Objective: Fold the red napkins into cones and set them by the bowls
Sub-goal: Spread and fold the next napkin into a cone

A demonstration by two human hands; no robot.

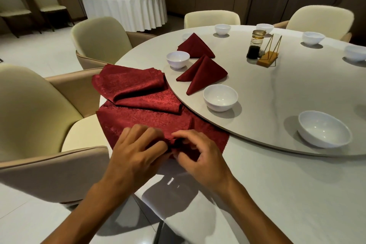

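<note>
The fingers [179, 134] of the right hand [200, 156] curl and pinch a bunched fold of the red napkin [146, 119] spread flat at the near-left edge of the table [277, 194], while the left hand [136, 148] lies on the cloth just beside it, fingers bent and close together, their tips tucked into the same fold. A stack of folded napkins [136, 89] rests on that napkin's far side at the table's left edge. On the raised turntable [287, 89], two finished cones [204, 73] stand near its left rim between white bowls [220, 97].
</note>
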